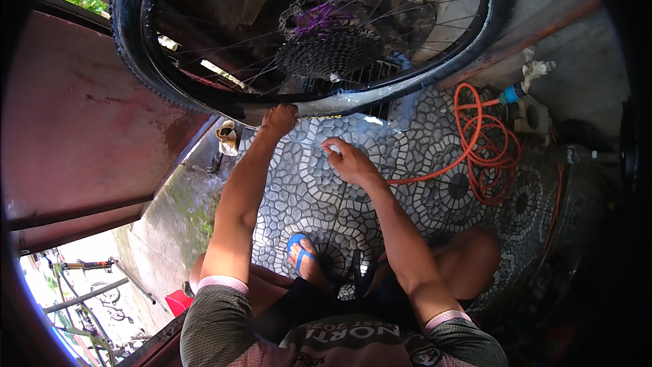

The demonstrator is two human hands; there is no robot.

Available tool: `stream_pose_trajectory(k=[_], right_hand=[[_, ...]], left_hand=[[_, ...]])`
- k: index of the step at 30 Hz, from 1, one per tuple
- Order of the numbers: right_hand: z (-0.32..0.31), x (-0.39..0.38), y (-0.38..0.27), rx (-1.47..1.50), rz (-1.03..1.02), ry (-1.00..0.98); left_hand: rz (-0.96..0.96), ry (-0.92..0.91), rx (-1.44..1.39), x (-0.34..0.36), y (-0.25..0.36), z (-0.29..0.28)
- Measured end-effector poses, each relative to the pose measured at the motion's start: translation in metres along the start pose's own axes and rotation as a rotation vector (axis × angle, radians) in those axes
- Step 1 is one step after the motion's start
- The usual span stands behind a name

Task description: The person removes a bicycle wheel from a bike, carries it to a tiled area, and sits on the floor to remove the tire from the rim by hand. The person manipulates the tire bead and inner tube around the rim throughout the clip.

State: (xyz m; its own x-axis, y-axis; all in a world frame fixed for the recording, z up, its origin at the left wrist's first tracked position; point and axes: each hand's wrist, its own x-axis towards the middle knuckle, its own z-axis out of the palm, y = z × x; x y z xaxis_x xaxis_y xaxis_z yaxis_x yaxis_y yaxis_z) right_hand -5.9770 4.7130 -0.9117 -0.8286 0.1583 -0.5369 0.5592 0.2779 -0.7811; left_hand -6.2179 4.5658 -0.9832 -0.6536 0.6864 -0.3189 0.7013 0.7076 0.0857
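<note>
A bicycle wheel with a black knobby tire (129, 41) fills the top of the view, its lower rim facing me. At its middle are a dark cassette (329, 51) and a purple hub (322, 19) with a disc rotor. My left hand (280, 119) is closed around the lower part of the tire. Apart from the wheel, to the right and nearer to me, my right hand (350, 163) has curled fingers. An orange hose (428, 177) runs in under the right wrist; its end seems to be in those fingers, largely hidden. A faint watery haze shows by the fingertips.
Patterned pebble tile (421, 143) covers the floor, with a drain grate (380, 75) behind the wheel. The hose lies coiled at right, joined to a wall tap (536, 69) by a blue connector (511, 93). A reddish metal panel (102, 122) stands at left.
</note>
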Motion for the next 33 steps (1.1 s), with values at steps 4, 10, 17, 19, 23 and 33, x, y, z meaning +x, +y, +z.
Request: stream_pose_trajectory(k=[4, 10, 17, 19, 23, 33], right_hand=[[-0.004, -0.008, 0.006, 0.003, -0.046, 0.023], [-0.003, -0.01, 0.011, -0.009, -0.091, 0.088], [-0.012, -0.018, -0.005, -0.002, -0.005, 0.003], [-0.013, -0.017, 0.0, -0.004, -0.004, 0.023], [-0.004, -0.007, 0.008, 0.02, -0.031, 0.033], [-0.007, -0.013, 0.0, 0.02, -0.035, 0.014]], left_hand=[[0.046, -0.053, 0.162, 0.014, 0.012, 0.006], [-0.005, 0.066, 0.105, 0.019, 0.017, 0.018], [-0.183, 0.334, -0.033, 0.004, -0.026, 0.019], [-0.136, 0.253, 0.046, -0.003, -0.028, -0.003], [-0.078, 0.118, 0.017, -0.008, -0.04, -0.028], [0.067, 0.227, -0.015, 0.0, -0.026, 0.027]])
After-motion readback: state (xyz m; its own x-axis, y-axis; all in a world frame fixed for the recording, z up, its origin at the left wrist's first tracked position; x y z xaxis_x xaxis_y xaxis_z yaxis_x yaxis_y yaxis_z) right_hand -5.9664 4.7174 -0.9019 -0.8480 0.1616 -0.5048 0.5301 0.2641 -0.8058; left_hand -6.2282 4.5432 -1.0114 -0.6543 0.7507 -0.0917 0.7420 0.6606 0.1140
